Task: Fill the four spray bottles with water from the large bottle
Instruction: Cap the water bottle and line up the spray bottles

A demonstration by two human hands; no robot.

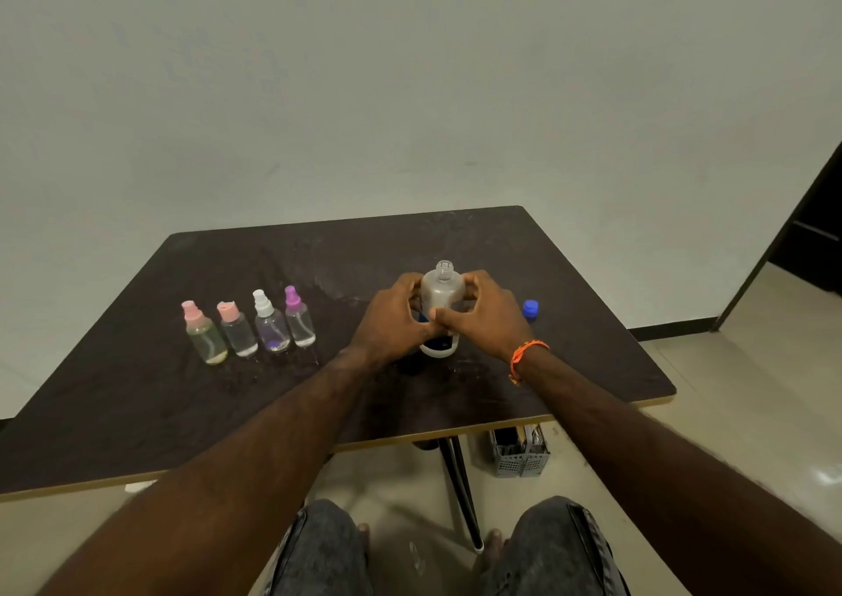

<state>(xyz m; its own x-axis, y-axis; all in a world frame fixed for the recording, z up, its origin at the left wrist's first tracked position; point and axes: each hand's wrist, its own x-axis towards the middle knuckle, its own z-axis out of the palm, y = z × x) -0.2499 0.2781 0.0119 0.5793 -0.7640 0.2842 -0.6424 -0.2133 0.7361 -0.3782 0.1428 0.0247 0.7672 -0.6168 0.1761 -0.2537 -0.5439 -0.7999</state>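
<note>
**Both hands on large bottle**

Left hand [394, 317] & right hand [485, 317] wrap fingers round large bottle [441, 297], upright on table [136, 413], neck uncapped. Blue cap [530, 309] lies just right of right hand. 4 spray bottles [248, 326] stand in a row, well left of left hand, caps on.

Uncapped large bottle [441, 290] upright right of four capped spray bottles [248, 326]

wall [410, 94]: plain pale grey-green, kinda scuffed
floor [752, 413]: shiny beige tiles
table [228, 413]: dark top, tan edge (black legs)
doorway [811, 231]: dark, far right
</note>
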